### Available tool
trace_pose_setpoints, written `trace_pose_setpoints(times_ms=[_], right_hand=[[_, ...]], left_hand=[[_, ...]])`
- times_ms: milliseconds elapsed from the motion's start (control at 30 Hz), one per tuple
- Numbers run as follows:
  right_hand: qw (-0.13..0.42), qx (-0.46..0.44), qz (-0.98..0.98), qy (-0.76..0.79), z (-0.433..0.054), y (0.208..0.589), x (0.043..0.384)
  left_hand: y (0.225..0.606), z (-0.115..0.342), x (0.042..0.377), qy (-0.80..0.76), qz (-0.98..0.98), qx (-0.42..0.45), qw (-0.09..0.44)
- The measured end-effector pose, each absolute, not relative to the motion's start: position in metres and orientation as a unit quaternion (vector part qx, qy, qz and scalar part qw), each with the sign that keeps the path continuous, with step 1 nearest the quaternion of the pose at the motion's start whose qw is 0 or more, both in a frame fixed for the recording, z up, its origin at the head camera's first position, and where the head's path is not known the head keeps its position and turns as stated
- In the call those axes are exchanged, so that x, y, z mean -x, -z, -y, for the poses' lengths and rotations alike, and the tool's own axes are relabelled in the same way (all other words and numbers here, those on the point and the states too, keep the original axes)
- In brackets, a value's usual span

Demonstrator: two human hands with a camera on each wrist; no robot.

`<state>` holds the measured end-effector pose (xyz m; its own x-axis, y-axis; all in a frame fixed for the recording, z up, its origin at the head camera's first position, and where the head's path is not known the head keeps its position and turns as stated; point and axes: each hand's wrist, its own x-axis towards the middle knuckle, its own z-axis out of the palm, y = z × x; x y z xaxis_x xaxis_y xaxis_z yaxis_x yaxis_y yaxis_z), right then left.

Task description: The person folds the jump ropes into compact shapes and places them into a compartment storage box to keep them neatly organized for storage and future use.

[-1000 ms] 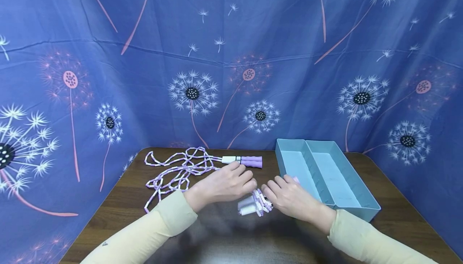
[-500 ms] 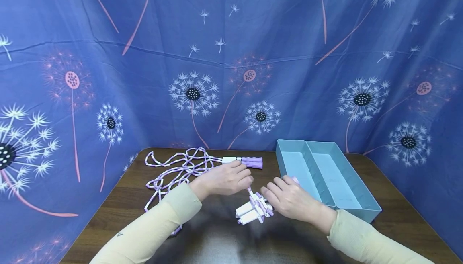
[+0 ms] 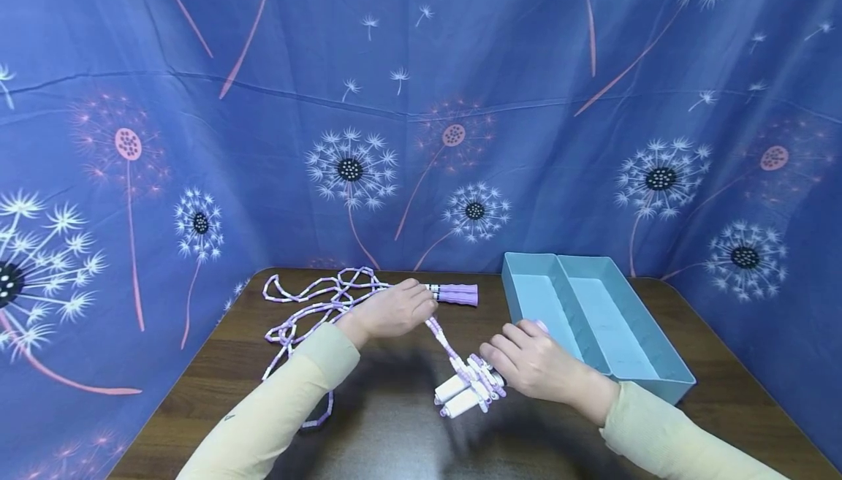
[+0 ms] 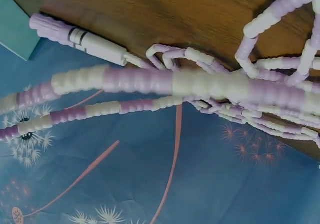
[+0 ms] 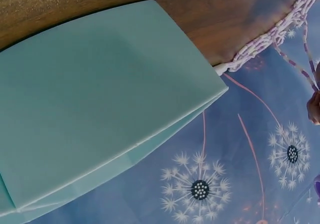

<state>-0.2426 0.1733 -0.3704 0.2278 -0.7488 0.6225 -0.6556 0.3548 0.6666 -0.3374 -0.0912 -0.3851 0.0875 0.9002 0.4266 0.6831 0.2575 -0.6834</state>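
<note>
My right hand [image 3: 536, 363] grips a jump rope by its handles [image 3: 460, 400], whose white ends stick out to the left. Purple-and-white beaded rope [image 3: 483, 378] is wound around these handles. Up and to the left, my left hand [image 3: 395, 308] holds the beaded strand that runs from the bundle. A loop of beads [image 3: 322, 414] hangs below the left forearm. In the left wrist view, two beaded strands [image 4: 210, 83] cross close to the camera. Fingertips of the left hand [image 5: 314, 106] show at the right wrist view's edge. My right palm's grip is hidden.
A second beaded jump rope [image 3: 329, 301] lies in loose loops at the back left of the wooden table [image 3: 217, 363]. Its purple-and-white handle end [image 3: 457, 294] points right. A light-blue two-compartment box [image 3: 647, 374] stands right, close beside the right hand.
My left hand has moved left and slightly up, away from the right, drawing out a length of beaded strand. The bundle in the right hand has dropped slightly, and a loop appeared below the left forearm.
</note>
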Motion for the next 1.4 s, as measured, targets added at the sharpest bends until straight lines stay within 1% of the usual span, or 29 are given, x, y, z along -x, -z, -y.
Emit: trace_pose_setpoints(times_ms=[267,533,733,933,1200,1400], right_hand=[[0.542,-0.585,0.603,0.030,-0.172,0.367,0.243],[0.550,-0.594,0.587,0.006,-0.173,0.360,0.241],[0.564,-0.573,0.594,-0.010,-0.174,0.357,0.244],[0.581,-0.552,0.597,-0.016,-0.169,0.341,0.243],[0.605,-0.522,0.600,-0.038,-0.165,0.326,0.244],[0.617,-0.468,0.629,-0.064,-0.167,0.330,0.252]], left_hand=[[0.386,0.090,0.344,-0.120,0.666,0.590,0.440],[0.396,0.106,0.355,-0.118,0.707,0.550,0.430],[0.406,0.102,0.350,-0.114,0.731,0.541,0.399],[0.410,0.093,0.341,-0.085,0.764,0.525,0.365],[0.414,0.078,0.326,-0.079,0.768,0.519,0.366],[0.418,0.075,0.320,-0.074,0.778,0.498,0.376]])
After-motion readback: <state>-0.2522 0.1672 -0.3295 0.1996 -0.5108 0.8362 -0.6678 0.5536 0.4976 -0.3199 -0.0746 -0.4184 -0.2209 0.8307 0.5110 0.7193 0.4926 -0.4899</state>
